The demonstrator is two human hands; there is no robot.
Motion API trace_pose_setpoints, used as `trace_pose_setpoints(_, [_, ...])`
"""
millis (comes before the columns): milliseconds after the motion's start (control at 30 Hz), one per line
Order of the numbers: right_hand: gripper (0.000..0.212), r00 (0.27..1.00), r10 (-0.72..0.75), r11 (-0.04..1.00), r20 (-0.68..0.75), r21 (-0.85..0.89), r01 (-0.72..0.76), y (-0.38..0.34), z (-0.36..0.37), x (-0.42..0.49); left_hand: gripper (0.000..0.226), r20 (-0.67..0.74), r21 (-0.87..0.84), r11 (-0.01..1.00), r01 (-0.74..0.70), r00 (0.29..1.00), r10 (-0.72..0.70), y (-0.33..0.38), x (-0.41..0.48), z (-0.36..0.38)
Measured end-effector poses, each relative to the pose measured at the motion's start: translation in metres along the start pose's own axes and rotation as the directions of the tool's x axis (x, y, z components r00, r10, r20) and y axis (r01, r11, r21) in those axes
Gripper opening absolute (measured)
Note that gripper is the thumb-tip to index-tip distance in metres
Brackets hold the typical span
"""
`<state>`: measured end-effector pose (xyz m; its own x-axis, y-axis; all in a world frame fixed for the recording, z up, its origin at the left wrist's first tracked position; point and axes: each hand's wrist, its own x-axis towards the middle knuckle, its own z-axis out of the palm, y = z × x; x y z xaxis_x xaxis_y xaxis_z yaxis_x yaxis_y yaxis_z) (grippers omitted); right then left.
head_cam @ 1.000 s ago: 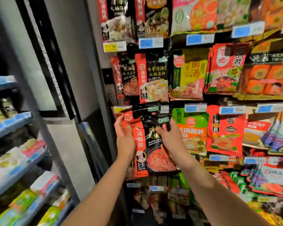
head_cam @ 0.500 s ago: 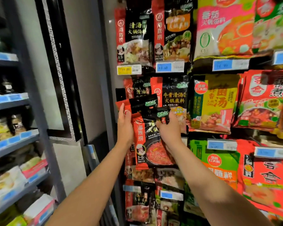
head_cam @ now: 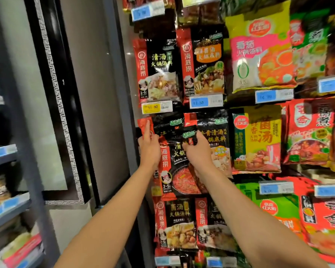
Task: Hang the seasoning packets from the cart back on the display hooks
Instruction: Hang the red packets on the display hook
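Note:
A black and red seasoning packet (head_cam: 175, 171) with a red soup picture hangs in front of the display's left column. My right hand (head_cam: 196, 153) pinches its top edge near a green logo. My left hand (head_cam: 149, 146) rests on its upper left corner, with the index finger stretched up against the red edge of a hung packet (head_cam: 163, 122) behind. The hook itself is hidden behind the packets. A similar black packet (head_cam: 215, 136) hangs just to the right.
Rows of hung packets fill the display: black and red ones (head_cam: 159, 72) above, a yellow one (head_cam: 257, 140) and red ones (head_cam: 309, 132) to the right. Price tags (head_cam: 157, 107) sit under each row. A grey pillar (head_cam: 97, 93) and side shelves (head_cam: 6, 151) stand to the left.
Both hands have lifted the packet up the display, from the lower row to the row under the yellow price tag. The view has tilted upward with them.

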<state>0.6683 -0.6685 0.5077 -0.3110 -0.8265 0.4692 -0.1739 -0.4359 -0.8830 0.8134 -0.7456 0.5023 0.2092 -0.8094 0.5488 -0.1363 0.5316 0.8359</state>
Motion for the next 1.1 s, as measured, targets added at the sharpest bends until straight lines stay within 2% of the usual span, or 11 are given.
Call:
trace_pose_setpoints(167, [0.045,1.000,-0.015,1.000,-0.027,0.016,0.015,-0.005,0.006,0.008,0.055,0.024,0.032,0.999,0.000,1.000,0.000,0.002,0.016,0.000])
trace_pose_setpoints(300, [0.036,1.000,0.024,0.999,-0.004,0.038,-0.024,-0.008,0.006,0.014,0.055,0.044,0.041,0.999,0.015,0.999,-0.017,0.021,0.008,-0.003])
trace_pose_setpoints(600, [0.062,0.998,0.063,0.995,0.007,0.075,-0.064,-0.011,0.013,0.025,0.062,0.025,0.094,0.996,0.008,1.000,-0.011,0.031,0.011,-0.004])
trace_pose_setpoints(733, [0.055,0.997,0.054,0.994,0.046,0.093,-0.058,-0.011,0.011,0.028,0.055,0.036,0.132,0.991,0.010,0.999,-0.015,0.029,0.016,-0.005])
trace_pose_setpoints(833, [0.058,0.998,0.066,0.995,0.019,0.073,-0.067,-0.006,0.015,0.031,0.056,0.047,0.157,0.987,0.024,0.998,-0.031,0.030,0.015,-0.006])
trace_pose_setpoints(1000, [0.053,0.997,0.071,0.993,0.011,0.095,-0.071,-0.003,0.019,0.028,0.062,0.044,0.119,0.993,-0.012,0.999,0.007,0.029,0.012,-0.006])
trace_pose_setpoints(1100, [0.042,0.998,0.068,0.997,0.006,0.047,-0.068,-0.016,0.018,0.025,0.058,0.039,0.128,0.992,-0.003,0.999,-0.002,0.031,0.016,-0.005])
